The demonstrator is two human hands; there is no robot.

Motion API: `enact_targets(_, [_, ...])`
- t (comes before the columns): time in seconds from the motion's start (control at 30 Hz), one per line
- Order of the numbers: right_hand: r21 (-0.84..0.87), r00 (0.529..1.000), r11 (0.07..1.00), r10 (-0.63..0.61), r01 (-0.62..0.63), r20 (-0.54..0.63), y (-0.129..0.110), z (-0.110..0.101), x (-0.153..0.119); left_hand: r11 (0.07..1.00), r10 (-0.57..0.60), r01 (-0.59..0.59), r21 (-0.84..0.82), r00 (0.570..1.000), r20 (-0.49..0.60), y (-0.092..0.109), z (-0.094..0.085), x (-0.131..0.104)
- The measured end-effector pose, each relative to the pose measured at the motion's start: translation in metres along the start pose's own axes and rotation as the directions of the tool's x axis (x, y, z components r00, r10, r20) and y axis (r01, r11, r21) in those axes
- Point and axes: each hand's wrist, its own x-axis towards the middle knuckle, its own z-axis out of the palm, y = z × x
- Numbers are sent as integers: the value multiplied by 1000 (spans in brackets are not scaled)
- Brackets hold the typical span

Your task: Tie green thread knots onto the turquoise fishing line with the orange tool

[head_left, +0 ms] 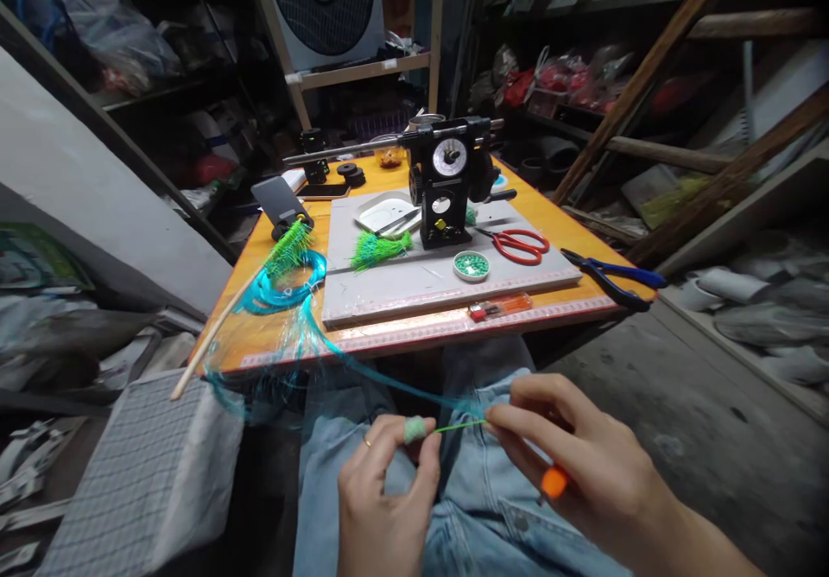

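Note:
Above my lap, a thin green strand [459, 427] stretches between both hands. My left hand [389, 482] pinches one end between thumb and index finger; pale green tape [414, 428] wraps that fingertip. With thumb and fingertips closed, my right hand [570, 447] grips the other end. A small orange-ended object [554, 481] pokes out from under the right hand's curled fingers, and its kind is hidden. Blue-teal filament [382, 376] trails from a coil [262, 292] on the table down to near my right fingertips; I cannot tell whether it is held too.
On the orange table [259, 257] lies a grey board [401, 292] with a black winding device [446, 184], green bristle tufts [382, 250], red-handled scissors [522, 247] and a dish of green beads [471, 265]. Blue-handled pliers [615, 279], a lighter [502, 307] and a wooden stick [220, 326] lie near the edges.

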Motion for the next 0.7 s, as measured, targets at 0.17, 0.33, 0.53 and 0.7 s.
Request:
enact_targets(0.17, [190,993,976,92,-104,69,-13,8,10,996,22,-27,-81,997,-70,-1,7,-5])
enact_targets(0.33, [421,981,891,113,-169,155,-26,16,14,980,191,-188,-57,980,47,-4,7,-4])
enact_targets(0.53, [540,927,769,182,-342,328,-25,7,12,899,417,-432,69,895,159,-16,4,-4])
enact_targets(0.7, [536,886,726,225,-430,405,-21,7,14,878,436,-466,106,872,223,-17,0,0])
